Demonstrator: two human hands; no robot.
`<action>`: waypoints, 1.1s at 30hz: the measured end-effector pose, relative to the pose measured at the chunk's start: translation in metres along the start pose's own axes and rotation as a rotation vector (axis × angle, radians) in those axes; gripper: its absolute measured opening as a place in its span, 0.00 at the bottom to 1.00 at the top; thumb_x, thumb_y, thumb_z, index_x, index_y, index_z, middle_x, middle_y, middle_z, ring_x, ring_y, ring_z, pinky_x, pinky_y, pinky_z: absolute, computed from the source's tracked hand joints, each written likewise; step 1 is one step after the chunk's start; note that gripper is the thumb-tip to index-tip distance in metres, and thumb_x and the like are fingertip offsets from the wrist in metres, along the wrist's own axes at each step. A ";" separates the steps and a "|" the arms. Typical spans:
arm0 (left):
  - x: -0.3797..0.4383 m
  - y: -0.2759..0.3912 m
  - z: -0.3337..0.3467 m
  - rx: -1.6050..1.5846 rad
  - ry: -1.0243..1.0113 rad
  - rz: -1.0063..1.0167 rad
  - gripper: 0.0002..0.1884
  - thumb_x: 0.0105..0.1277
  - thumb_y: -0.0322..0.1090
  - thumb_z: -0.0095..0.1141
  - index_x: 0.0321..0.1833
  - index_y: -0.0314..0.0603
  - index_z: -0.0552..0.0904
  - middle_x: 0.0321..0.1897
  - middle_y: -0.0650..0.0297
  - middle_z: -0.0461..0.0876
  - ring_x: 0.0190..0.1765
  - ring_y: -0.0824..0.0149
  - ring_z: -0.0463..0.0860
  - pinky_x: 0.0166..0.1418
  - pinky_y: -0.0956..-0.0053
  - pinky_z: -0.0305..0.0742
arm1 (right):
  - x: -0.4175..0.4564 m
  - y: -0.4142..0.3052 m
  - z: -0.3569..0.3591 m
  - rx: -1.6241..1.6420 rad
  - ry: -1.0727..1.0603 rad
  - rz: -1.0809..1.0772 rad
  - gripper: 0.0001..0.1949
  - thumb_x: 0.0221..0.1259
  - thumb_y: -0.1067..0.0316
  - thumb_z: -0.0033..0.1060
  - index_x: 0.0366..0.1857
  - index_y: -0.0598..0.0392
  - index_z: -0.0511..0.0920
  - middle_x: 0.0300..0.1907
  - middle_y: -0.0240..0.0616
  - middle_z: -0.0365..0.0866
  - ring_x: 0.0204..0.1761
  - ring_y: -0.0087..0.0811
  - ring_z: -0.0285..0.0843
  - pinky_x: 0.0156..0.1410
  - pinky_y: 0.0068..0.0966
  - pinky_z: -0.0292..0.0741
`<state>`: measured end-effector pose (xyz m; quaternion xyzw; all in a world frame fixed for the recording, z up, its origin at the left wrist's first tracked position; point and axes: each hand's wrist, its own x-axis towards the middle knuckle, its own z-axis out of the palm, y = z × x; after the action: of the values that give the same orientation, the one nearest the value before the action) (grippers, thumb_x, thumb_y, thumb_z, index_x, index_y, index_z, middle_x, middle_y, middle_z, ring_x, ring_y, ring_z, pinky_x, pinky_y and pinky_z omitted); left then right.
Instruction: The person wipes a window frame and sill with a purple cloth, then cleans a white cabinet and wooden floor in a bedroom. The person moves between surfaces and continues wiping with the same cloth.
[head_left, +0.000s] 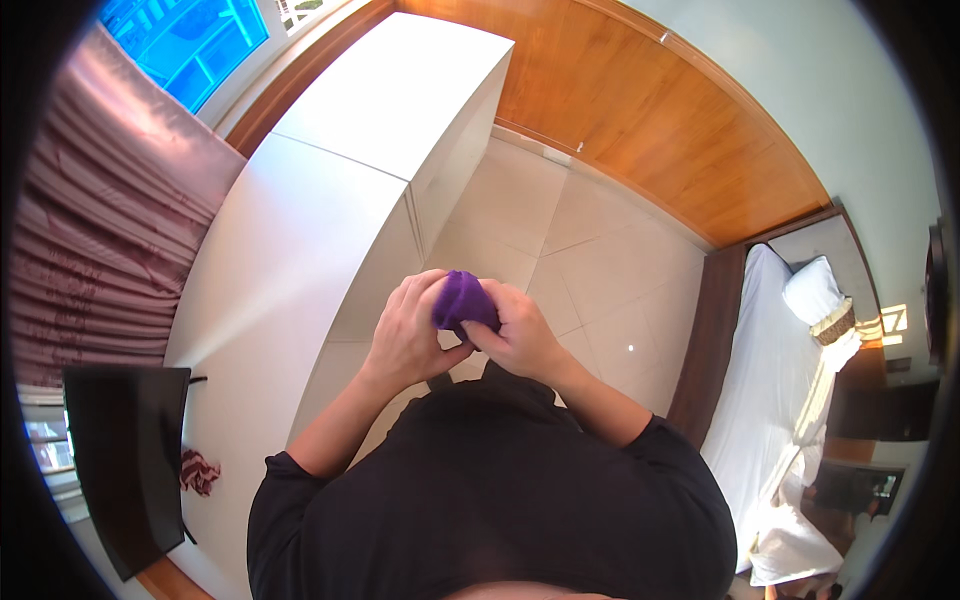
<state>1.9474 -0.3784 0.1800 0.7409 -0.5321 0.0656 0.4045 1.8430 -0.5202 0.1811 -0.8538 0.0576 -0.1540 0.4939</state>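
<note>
A purple cloth, bunched into a small bundle, is held in front of my body above the tiled floor. My left hand grips it from the left, fingers curled around the far side and thumb beneath. On the right, my right hand grips the same bundle, its thumb pressed on the near face. The fingers hide part of the cloth, so its full shape cannot be told.
To the left runs a long white cabinet with a television and a crumpled red-and-white cloth on it. A bed with white bedding stands right. Wood panelling lines the far wall; a pink curtain hangs left.
</note>
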 end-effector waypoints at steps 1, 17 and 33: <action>0.011 -0.004 0.001 -0.039 0.005 -0.006 0.36 0.40 0.39 0.73 0.55 0.40 0.72 0.46 0.59 0.75 0.46 0.57 0.78 0.53 0.64 0.71 | 0.009 0.005 -0.008 0.010 0.020 -0.010 0.17 0.51 0.71 0.63 0.47 0.58 0.75 0.36 0.45 0.81 0.38 0.42 0.79 0.45 0.31 0.74; 0.149 -0.136 0.115 -0.971 -0.294 -0.655 0.16 0.53 0.32 0.71 0.40 0.37 0.78 0.30 0.72 0.78 0.35 0.79 0.75 0.41 0.80 0.72 | 0.174 0.132 -0.146 0.359 -0.125 0.107 0.14 0.53 0.75 0.62 0.45 0.61 0.77 0.33 0.36 0.84 0.36 0.22 0.81 0.44 0.21 0.77; 0.189 -0.196 0.061 -0.608 0.505 -0.888 0.10 0.54 0.26 0.69 0.33 0.39 0.78 0.27 0.69 0.79 0.32 0.77 0.77 0.39 0.81 0.73 | 0.349 0.199 -0.104 0.576 -0.304 0.116 0.12 0.61 0.81 0.46 0.47 0.64 0.75 0.39 0.35 0.79 0.42 0.19 0.75 0.48 0.17 0.73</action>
<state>2.1723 -0.5371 0.1352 0.7049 -0.0533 -0.0911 0.7014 2.1505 -0.7939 0.1300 -0.6874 -0.0142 -0.0066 0.7261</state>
